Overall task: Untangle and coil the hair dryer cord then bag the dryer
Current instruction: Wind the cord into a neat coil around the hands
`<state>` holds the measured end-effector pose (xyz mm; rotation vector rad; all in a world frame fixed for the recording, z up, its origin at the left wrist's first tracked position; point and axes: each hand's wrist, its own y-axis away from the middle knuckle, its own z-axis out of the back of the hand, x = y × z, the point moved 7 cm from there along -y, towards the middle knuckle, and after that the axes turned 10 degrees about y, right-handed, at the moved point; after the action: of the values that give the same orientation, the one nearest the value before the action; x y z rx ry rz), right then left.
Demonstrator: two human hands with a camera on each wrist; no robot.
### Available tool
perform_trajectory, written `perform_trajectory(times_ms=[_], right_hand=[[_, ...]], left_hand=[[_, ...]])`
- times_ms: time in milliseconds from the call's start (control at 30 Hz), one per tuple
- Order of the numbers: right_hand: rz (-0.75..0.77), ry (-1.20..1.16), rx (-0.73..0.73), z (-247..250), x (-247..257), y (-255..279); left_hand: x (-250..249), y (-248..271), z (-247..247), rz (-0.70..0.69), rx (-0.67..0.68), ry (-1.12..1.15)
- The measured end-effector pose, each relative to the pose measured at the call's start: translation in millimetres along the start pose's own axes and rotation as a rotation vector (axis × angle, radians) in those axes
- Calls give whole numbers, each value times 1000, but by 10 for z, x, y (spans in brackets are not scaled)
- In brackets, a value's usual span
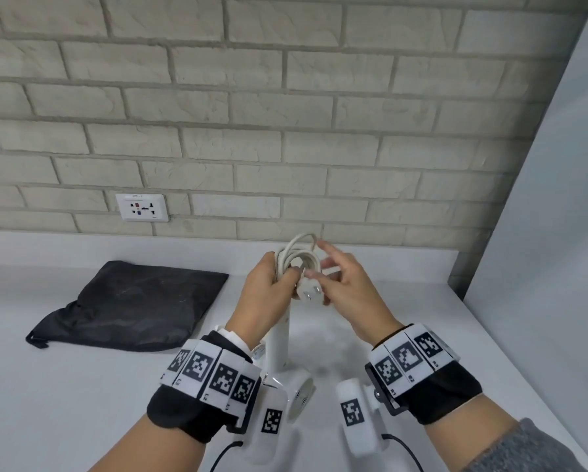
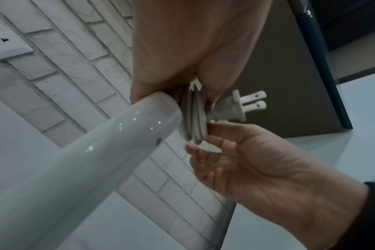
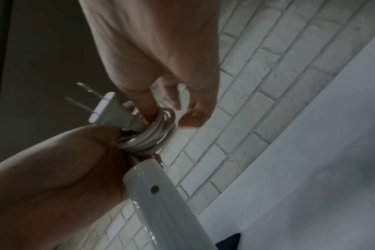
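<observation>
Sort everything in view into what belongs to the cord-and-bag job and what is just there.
Part of the job:
hair dryer, held at the handle end
coiled cord, gripped by the left hand
plug
right hand, fingers at the coil
black bag, lying flat

Just there:
wall socket
counter
brick wall

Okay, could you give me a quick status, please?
Left hand grips coiled cord; right hand open at plug. Dryer unbagged. Bag unobstructed.

Pale beige brick-pattern wall (image 1: 285,114) at back, w/ white multi-socket wall outlet plate (image 1: 142,207) low on left, just above smooth white desk (image 1: 64,386). Plain light grey panel (image 1: 565,199) closes right side. Even, soft light.
</observation>
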<state>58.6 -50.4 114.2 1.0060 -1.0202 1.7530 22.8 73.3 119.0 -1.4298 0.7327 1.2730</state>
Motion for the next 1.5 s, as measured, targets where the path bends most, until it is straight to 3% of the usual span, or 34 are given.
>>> perform_trajectory(times_ms=[67,233,333,467,700,900,1100,1300,1500], right_hand=[[1,34,-120,71,35,38],[-210,-190,221,-128,55,131],[-227,-275,335,-103,34,159],[-155,-166,362,69,4,242],[-88,-10,660,213,-185,554],[-68,151,793,60,-378,639],[27,505,683,-288,-434,609],[-27,220,497,-480,-291,553],[-17,-125,132,-225,43,273]], left_hand=[[-11,0,16,-25,-43,-28],[-14,1,-18,-14,-27,-17],[11,-47,-12,78,-16,45],[73,-135,102,239,-84,191],[194,-243,165,463,-66,468],[230,-299,143,478,0,675],[180,-296,143,420,65,662],[116,-221,131,370,129,666],[27,-78,29,274,215,496]])
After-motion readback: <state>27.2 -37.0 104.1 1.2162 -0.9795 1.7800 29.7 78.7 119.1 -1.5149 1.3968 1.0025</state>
